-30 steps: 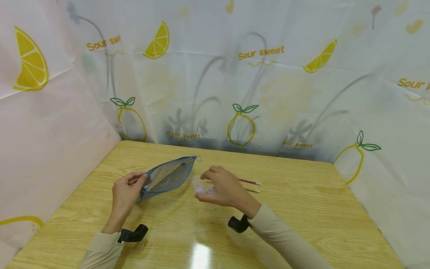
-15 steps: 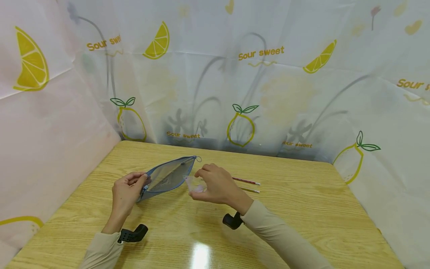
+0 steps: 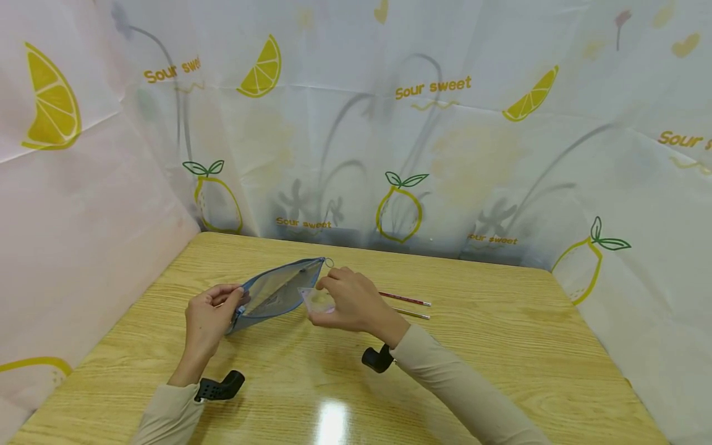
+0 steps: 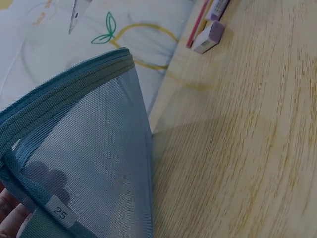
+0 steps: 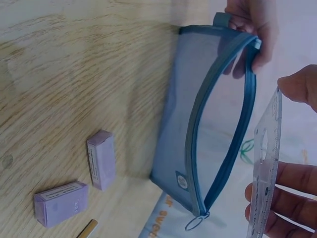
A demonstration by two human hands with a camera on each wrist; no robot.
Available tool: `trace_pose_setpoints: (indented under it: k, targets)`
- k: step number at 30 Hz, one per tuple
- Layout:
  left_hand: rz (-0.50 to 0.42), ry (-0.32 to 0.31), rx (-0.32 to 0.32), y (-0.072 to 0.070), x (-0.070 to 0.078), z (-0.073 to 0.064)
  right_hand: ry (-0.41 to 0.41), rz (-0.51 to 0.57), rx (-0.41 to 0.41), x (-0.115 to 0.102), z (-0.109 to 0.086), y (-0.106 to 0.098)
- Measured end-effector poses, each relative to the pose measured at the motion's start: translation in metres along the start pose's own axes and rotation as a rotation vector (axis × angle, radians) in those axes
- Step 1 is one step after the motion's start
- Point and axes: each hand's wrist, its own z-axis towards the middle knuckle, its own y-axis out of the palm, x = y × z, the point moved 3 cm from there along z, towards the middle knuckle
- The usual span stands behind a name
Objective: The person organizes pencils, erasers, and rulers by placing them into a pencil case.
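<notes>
A blue mesh zip pouch has its zip undone and its mouth gaping. My left hand pinches it at the left end, by the zip. In the right wrist view, my right hand grips a clear plastic set square with a scale along its edge and a round hole. Thumb is on one edge, fingers on the other. In the head view, the corner of the set square points left and overlaps the right part of the pouch's mouth.
Two purple-sleeved erasers lie on the wooden table, largely hidden by my right hand in the head view. Beyond that hand lie a red pencil and a yellowish one. A lemon-print sheet hangs behind the table.
My right hand has carried the set square left, up to the pouch's mouth. Left hand and pouch have kept still. More of the pencils now shows.
</notes>
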Motion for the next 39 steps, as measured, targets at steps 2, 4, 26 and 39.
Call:
trace_pose_setpoints:
  k: [2, 4, 26, 39]
  targets:
    - [0.001, 0.000, 0.002, 0.000, 0.001, 0.000, 0.003, 0.005, -0.012, -0.001, 0.002, 0.001]
    - [-0.001, 0.001, 0.003, 0.000, 0.002, -0.001, 0.003, 0.006, -0.021, -0.001, 0.004, 0.002]
    - [0.021, 0.038, 0.002, 0.000, 0.000, 0.000, 0.009, -0.020, -0.089, -0.012, 0.027, 0.019]
    - [0.024, 0.037, 0.002, -0.002, 0.000, 0.000, 0.009, -0.023, -0.150, -0.012, 0.039, 0.024]
